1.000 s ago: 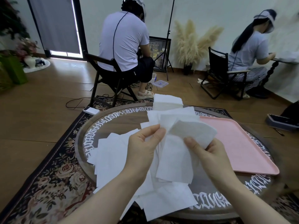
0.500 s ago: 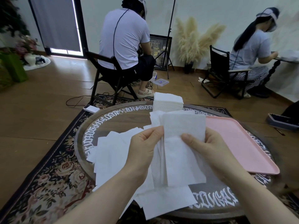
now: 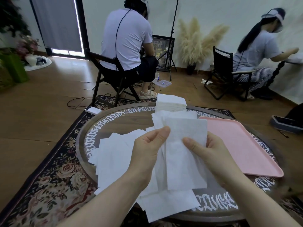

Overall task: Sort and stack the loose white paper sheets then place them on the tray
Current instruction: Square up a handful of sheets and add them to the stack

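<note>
Sheets (image 3: pixel 183 154) hide right hand (image 3: pixel 211 149) fingers.

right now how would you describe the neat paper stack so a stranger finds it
On the round wooden table, look to the far edge, left of the pink tray's far corner. The neat stack sits there squared-up and thick, unlike the loose sheets scattered nearer.

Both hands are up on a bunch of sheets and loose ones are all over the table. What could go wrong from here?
1. The held sheets are fanned and uneven between the left hand and right hand; one may slip out while they are squared.
2. A loose sheet overhangs the near edge of the table and could drop onto the rug.
3. The pink tray holds nothing yet, and the neat stack sits at the far rim, easy to nudge.
</note>
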